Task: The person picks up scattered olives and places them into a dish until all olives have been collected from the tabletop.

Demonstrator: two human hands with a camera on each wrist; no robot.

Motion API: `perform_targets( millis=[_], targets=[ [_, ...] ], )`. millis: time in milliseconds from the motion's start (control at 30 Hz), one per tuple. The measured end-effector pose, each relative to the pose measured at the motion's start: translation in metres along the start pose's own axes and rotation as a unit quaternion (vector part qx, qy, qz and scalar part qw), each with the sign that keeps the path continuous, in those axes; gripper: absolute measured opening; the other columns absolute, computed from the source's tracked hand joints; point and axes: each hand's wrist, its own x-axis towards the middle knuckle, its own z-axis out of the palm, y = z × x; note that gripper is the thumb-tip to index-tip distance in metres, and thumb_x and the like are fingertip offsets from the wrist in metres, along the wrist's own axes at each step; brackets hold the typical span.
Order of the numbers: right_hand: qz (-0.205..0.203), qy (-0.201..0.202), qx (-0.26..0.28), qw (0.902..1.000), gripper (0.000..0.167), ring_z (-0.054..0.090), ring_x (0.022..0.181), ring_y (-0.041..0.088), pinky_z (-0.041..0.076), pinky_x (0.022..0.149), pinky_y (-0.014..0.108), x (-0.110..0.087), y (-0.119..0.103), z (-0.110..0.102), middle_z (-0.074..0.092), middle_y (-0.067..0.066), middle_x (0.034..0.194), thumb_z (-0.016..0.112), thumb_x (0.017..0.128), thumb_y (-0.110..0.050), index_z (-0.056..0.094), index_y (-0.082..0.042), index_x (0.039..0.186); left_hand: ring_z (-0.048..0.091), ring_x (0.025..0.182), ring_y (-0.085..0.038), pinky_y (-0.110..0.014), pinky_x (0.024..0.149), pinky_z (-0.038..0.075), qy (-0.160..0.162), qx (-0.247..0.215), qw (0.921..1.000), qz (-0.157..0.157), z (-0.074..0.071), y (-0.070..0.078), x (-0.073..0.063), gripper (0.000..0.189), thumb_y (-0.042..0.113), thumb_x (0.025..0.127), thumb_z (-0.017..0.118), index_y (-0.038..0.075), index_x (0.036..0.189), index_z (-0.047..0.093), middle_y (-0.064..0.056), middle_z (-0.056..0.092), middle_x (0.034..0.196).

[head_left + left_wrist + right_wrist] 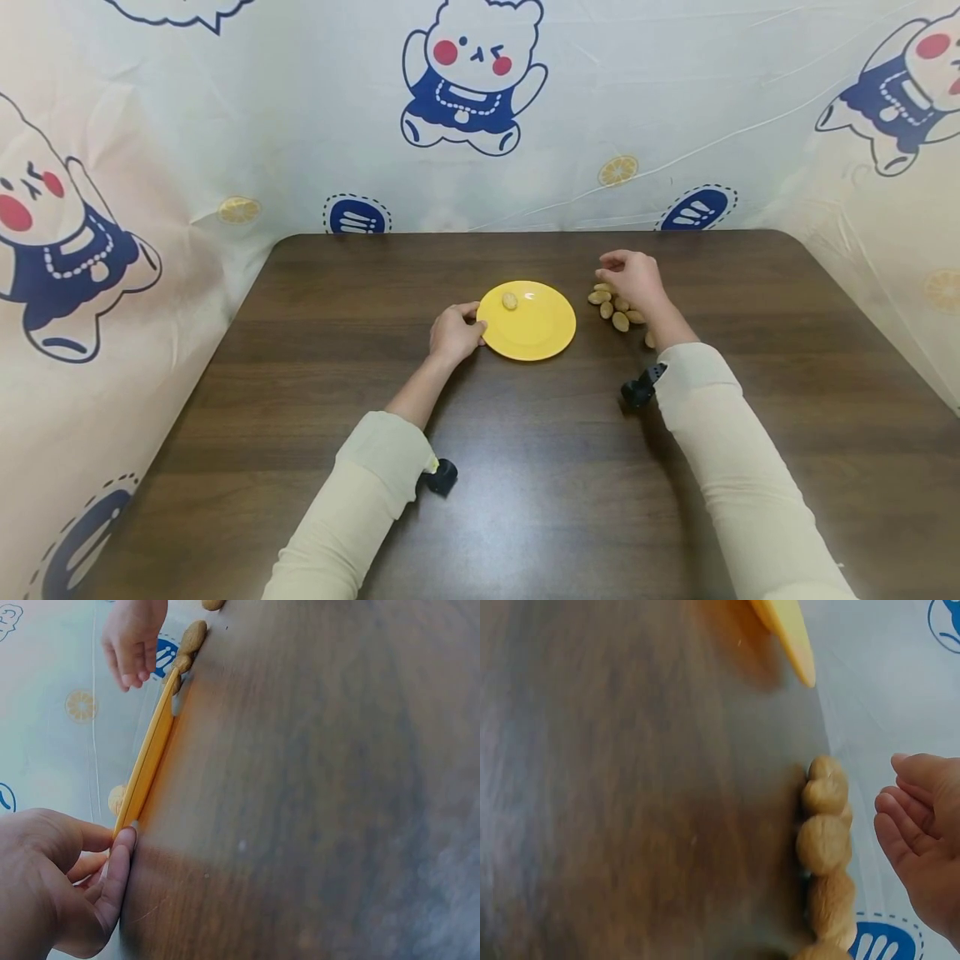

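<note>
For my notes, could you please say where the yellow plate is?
In the head view, the yellow plate is left of the nut cluster, its rim held by the left hand.

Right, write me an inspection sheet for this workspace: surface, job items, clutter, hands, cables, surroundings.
Surface: brown wood-grain table, light reflecting off its near part.
Job items: yellow plate with one nut-like piece on it; more loose pieces on the table to its right.
Clutter: nothing seen.
Hands: left hand pinches the plate's edge; right hand hovers above the loose pieces, fingers bent, nothing visible in them.
Cables: nothing seen.
Surroundings: pale, creased backdrop printed with cartoon figures.
</note>
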Motion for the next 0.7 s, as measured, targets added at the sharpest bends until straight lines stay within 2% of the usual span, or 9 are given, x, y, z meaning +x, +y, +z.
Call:
perform_targets(
  millis=[233, 500, 700],
  targets=[
    [0.018, -0.021, -0.036, 0.9989, 0.034, 0.054, 0.102, 0.031, 0.046, 0.081, 0.042, -0.001, 0.013, -0.002, 0.059, 0.019, 0.113, 0.058, 0.092, -0.016, 0.057, 0.001, 0.122, 0.059, 0.055, -0.008, -0.028, 0.071, 0.04, 0.001, -0.001, 1.0, -0.004, 0.0, 0.0, -0.001, 0.04, 0.014, 0.087, 0.064, 0.01, 0.127, 0.058, -0.003, 0.061, 0.103],
    [0.027, -0.042, -0.067, 0.9965, 0.033, 0.048, 0.109, 0.034, 0.041, 0.089, 0.045, -0.002, 0.021, -0.004, 0.059, 0.02, 0.113, 0.058, 0.091, -0.015, 0.058, 0.002, 0.12, 0.059, 0.056, -0.007, -0.027, 0.071, 0.04, -0.003, -0.008, 0.9999, -0.008, 0.0, 0.001, -0.002, 0.04, 0.014, 0.088, 0.064, 0.009, 0.127, 0.058, -0.005, 0.058, 0.108],
    [0.03, -0.05, -0.07, 0.9959, 0.03, 0.05, 0.106, 0.033, 0.042, 0.087, 0.044, -0.003, 0.023, -0.004, 0.059, 0.02, 0.112, 0.058, 0.092, -0.015, 0.06, 0.002, 0.117, 0.06, 0.057, -0.007, -0.025, 0.066, 0.041, -0.008, -0.002, 0.9999, -0.013, -0.001, 0.002, -0.002, 0.042, 0.014, 0.088, 0.063, 0.009, 0.129, 0.056, -0.003, 0.06, 0.106]
  ],
)
